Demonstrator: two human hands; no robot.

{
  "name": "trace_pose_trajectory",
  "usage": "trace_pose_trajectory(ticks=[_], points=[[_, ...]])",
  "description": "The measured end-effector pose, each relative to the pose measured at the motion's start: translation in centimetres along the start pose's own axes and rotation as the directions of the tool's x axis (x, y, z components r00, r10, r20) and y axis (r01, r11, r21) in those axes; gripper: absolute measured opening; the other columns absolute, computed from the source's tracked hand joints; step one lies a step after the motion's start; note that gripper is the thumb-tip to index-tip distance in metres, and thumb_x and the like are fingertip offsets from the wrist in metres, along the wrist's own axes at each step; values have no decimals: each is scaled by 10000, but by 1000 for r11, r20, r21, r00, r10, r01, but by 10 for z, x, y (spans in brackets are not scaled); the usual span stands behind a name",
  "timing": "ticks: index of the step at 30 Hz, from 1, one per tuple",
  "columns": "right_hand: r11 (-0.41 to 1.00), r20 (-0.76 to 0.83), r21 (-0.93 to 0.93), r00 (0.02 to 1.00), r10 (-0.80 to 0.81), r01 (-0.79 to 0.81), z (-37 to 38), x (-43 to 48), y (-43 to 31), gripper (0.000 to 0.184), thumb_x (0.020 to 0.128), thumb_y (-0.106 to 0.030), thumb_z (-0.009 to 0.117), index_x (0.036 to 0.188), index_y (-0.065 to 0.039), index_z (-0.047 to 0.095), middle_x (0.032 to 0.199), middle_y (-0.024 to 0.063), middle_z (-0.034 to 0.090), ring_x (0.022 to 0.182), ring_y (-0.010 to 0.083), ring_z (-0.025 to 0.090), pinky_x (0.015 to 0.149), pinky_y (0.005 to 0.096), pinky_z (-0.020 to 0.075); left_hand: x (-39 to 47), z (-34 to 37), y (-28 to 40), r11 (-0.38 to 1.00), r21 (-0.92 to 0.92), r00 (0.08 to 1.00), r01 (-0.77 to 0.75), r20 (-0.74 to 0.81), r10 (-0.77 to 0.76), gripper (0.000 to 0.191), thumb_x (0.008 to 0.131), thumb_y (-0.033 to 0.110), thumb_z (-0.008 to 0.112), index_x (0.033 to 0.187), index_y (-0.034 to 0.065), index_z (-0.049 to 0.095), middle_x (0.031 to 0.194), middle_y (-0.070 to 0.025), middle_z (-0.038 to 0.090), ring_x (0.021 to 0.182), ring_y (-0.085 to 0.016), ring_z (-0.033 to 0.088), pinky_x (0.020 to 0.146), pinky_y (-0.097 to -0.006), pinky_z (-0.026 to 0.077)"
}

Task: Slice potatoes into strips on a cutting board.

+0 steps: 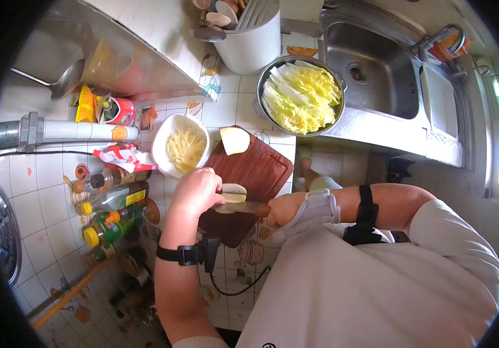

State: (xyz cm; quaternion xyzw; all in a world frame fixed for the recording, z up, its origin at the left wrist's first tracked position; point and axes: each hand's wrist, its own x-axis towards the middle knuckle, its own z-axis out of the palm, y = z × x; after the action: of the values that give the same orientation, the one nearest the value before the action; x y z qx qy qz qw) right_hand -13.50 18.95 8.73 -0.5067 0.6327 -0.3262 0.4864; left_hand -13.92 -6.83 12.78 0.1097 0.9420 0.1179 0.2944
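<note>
A dark wooden cutting board [260, 163] lies at an angle on the tiled counter. My right hand [282, 209] is closed around the wooden handle of a knife [240, 206], whose blade reaches left over the board. With bent fingers, my left hand [201, 191] holds a pale, peeled vegetable piece [234, 193], probably potato, beside the blade. Pale slices show next to and partly under the blade. A larger cut piece of the pale vegetable [235, 140] rests at the board's upper end. Left of the board, a white bowl [158, 145] holds pale shreds.
A metal pot of cabbage leaves [301, 98] stands by the steel sink [375, 65]. Behind is a white container of utensils [249, 52]. Bottles [119, 200] and a metal pipe [32, 131] are at left. A cable [241, 294] hangs near my left forearm.
</note>
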Motion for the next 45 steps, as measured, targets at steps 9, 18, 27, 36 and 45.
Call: trace_pose_trajectory(ticks=[9, 18, 27, 36, 45], points=[[988, -92, -2, 983, -156, 156, 2, 1, 11, 305, 808, -293, 641, 734, 3, 647, 686, 215, 623, 709, 414, 628, 643, 468, 502, 3, 5, -3, 995, 62, 965, -78, -247, 91, 212, 750, 197, 772, 918, 84, 709, 932, -91, 676, 895, -295, 657, 786, -410, 528], [987, -75, 58, 987, -143, 147, -1, -2, 4, 367, 869, -342, 633, 738, 1, 633, 693, 216, 582, 691, 410, 599, 633, 475, 472, -61, 122, 19, 989, -40, 357, -144, -934, 14, 101, 794, 60, 719, 881, 48, 668, 908, -98, 617, 781, -296, 611, 689, -403, 523], [1000, 55, 3, 998, 7, -7, -11, -3, -8, 372, 871, -365, 655, 731, -23, 619, 761, 213, 546, 711, 388, 594, 609, 464, 451, -41, 178, 19, 999, -31, 309, -43, -951, -16, 99, 820, 39, 706, 911, 21, 670, 1044, -105, 614, 955, -338, 598, 843, -447, 512], [991, -62, -126, 998, 25, -33, -8, -23, -41, 417, 855, -438, 664, 719, -49, 593, 802, 197, 547, 709, 385, 610, 623, 455, 486, -37, 190, 14, 999, -3, 302, 41, -953, -15, 222, 791, 42, 707, 1013, 40, 699, 1071, -88, 616, 971, -337, 618, 873, -442, 525], [995, -75, -102, 997, 13, -20, -8, -30, -45, 440, 852, -440, 659, 705, -32, 589, 778, 207, 539, 683, 380, 608, 622, 454, 492, -37, 186, 20, 1000, -12, 284, 27, -959, -19, 242, 836, 77, 679, 1073, 32, 700, 1103, -116, 623, 1013, -363, 619, 914, -482, 509]])
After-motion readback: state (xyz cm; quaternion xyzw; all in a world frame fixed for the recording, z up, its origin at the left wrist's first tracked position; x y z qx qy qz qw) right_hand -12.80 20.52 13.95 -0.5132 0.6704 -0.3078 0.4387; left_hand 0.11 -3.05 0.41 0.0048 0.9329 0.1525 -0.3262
